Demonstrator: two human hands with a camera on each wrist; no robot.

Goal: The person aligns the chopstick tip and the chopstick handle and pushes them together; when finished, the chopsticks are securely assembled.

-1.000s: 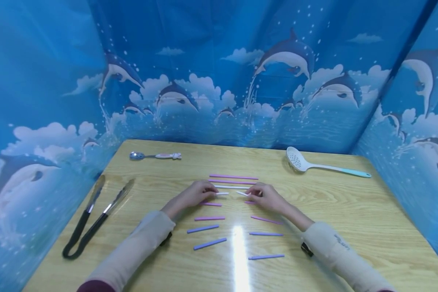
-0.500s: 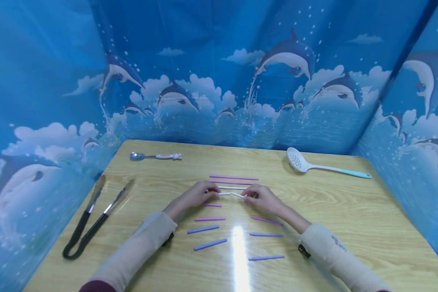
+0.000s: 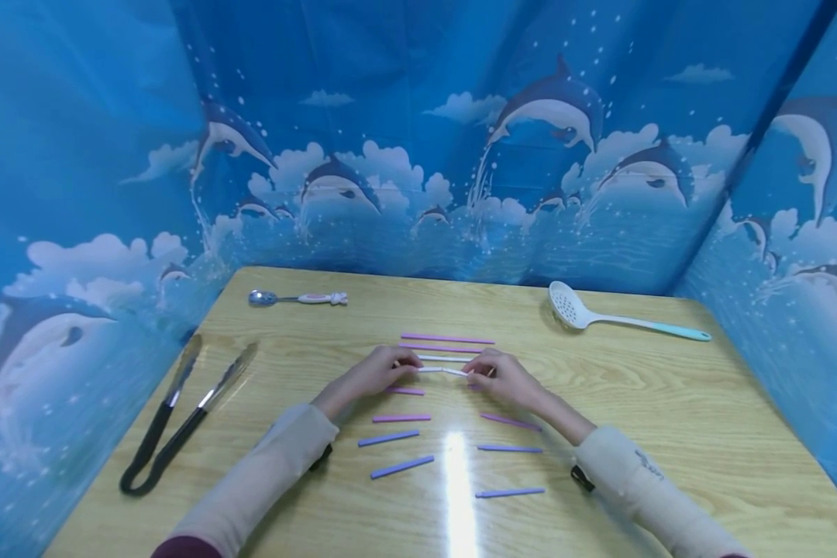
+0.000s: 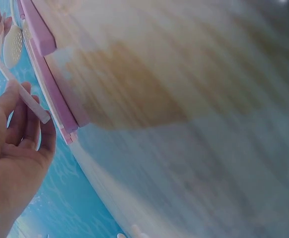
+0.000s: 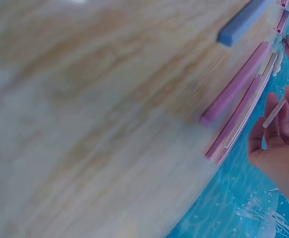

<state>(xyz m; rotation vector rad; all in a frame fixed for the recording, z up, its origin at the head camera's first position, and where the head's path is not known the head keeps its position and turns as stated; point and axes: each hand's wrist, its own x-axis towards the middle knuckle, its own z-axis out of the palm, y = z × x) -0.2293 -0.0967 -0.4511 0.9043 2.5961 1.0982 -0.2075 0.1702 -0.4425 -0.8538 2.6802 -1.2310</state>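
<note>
My left hand (image 3: 380,370) pinches a short white stick (image 4: 33,103) between thumb and fingertips. Opposite it, my right hand (image 3: 505,376) pinches another short white stick (image 5: 274,115). Their inner ends meet between the hands, forming a slight bend. Just beyond lies a long white stick (image 3: 446,359), with a pink-purple stick (image 3: 446,339) and a second one behind it. Nearer, short sticks lie in two columns: on the left a pink one (image 3: 401,418) and a blue one (image 3: 402,467), on the right a pink one (image 3: 511,422) and a blue one (image 3: 509,449).
Black-handled tongs (image 3: 163,442) lie spread at the left of the wooden table (image 3: 669,403). A small spoon (image 3: 296,298) is at the back left, and a white skimmer (image 3: 572,308) with a green handle end at the back right. A dolphin-print curtain (image 3: 404,256) hangs behind.
My hands have come slightly closer together. The gap between the two short white sticks has closed, and their inner ends now meet in a straighter line. The things on the table have stayed put.
</note>
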